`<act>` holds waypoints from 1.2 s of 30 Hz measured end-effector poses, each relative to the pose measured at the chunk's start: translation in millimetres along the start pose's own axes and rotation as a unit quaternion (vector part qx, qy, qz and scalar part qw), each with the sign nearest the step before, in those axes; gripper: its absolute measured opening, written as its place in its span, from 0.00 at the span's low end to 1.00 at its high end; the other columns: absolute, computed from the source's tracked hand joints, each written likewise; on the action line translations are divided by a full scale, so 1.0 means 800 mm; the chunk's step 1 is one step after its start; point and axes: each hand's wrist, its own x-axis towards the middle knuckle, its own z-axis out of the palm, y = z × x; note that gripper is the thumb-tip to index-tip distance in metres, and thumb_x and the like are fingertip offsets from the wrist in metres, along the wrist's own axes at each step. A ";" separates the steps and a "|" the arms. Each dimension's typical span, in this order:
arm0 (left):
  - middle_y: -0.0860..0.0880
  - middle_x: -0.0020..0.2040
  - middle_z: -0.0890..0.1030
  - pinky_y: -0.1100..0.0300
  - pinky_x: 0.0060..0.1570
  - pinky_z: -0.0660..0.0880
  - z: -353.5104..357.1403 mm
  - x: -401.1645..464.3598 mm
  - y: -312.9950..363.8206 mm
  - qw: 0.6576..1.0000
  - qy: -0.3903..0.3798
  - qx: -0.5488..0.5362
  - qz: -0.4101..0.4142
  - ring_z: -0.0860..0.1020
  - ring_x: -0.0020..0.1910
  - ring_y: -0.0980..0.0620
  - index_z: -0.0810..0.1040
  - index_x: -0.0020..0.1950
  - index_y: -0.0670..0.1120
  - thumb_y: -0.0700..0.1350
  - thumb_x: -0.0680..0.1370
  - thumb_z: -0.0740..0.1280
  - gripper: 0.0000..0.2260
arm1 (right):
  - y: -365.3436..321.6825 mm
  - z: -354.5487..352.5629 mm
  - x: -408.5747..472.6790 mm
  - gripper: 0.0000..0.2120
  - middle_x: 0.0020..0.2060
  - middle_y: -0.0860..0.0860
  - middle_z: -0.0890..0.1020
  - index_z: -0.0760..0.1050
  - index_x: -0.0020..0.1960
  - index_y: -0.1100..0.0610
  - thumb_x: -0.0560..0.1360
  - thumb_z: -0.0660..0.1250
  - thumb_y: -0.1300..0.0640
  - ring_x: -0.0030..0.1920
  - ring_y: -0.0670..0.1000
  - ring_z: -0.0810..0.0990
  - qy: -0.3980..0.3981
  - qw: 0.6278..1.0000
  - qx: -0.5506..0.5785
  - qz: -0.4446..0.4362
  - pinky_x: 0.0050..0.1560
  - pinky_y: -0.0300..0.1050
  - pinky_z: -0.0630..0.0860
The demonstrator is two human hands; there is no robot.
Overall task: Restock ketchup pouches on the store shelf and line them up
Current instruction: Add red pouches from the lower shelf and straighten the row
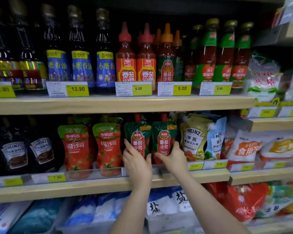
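Left hand (137,162) grips left pouch (137,137), right hand (173,156) grips right pouch (164,137) (fingers curled round bases), squaring both upright at shelf (91,187) front.

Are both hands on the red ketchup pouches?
No, the left hand and right hand each hold a green pouch.

sesame oil bottles (82,65) | Heinz salad dressing pouch (194,141) | salt bags (166,203)

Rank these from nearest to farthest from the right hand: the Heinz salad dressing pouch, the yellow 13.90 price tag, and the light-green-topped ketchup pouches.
From the right hand:
1. Heinz salad dressing pouch, just to its right, same shelf.
2. Light-green-topped ketchup pouches, left, beyond the left hand.
3. Yellow 13.90 price tag, upper shelf, far left.
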 end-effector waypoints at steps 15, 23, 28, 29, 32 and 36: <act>0.38 0.62 0.70 0.51 0.55 0.73 0.002 -0.010 -0.003 0.997 -0.015 0.056 0.055 0.71 0.59 0.42 0.41 0.76 0.42 0.53 0.73 0.70 0.46 | 0.016 -0.026 0.009 0.29 0.53 0.52 0.81 0.67 0.62 0.56 0.67 0.74 0.50 0.49 0.50 0.79 -0.055 0.997 0.043 -0.031 0.48 0.44 0.75; 0.37 0.58 0.72 0.53 0.51 0.74 0.007 -0.003 -0.012 0.993 -0.003 0.106 0.053 0.73 0.53 0.42 0.43 0.76 0.40 0.55 0.72 0.69 0.46 | 0.026 -0.040 0.027 0.26 0.54 0.51 0.80 0.68 0.62 0.56 0.68 0.74 0.54 0.50 0.47 0.77 -0.121 0.989 0.070 -0.043 0.49 0.40 0.72; 0.37 0.57 0.73 0.52 0.49 0.75 0.011 -0.002 -0.014 0.992 -0.005 0.116 0.058 0.74 0.52 0.42 0.43 0.76 0.40 0.56 0.72 0.69 0.46 | 0.029 -0.031 0.025 0.25 0.49 0.48 0.79 0.69 0.61 0.56 0.68 0.74 0.53 0.48 0.47 0.77 -0.109 0.991 0.062 -0.053 0.48 0.39 0.72; 0.38 0.57 0.73 0.53 0.49 0.75 0.011 -0.002 -0.014 0.992 -0.006 0.116 0.057 0.74 0.52 0.43 0.43 0.76 0.40 0.56 0.72 0.69 0.46 | 0.028 -0.029 0.024 0.25 0.48 0.47 0.78 0.69 0.61 0.56 0.68 0.74 0.53 0.47 0.46 0.77 -0.104 0.991 0.062 -0.053 0.47 0.38 0.72; 0.38 0.58 0.72 0.53 0.50 0.75 0.010 -0.003 -0.015 0.992 -0.011 0.113 0.059 0.73 0.53 0.43 0.42 0.76 0.40 0.57 0.72 0.69 0.46 | 0.029 -0.027 0.021 0.24 0.47 0.47 0.78 0.69 0.60 0.56 0.68 0.73 0.53 0.48 0.47 0.77 -0.099 0.992 0.064 -0.047 0.47 0.39 0.73; 0.38 0.58 0.72 0.53 0.51 0.74 0.006 -0.005 -0.015 0.992 -0.006 0.109 0.070 0.73 0.53 0.44 0.41 0.76 0.40 0.56 0.73 0.68 0.46 | 0.030 -0.028 0.019 0.23 0.49 0.49 0.79 0.68 0.59 0.55 0.69 0.72 0.52 0.48 0.47 0.77 -0.095 0.993 0.062 -0.038 0.47 0.40 0.73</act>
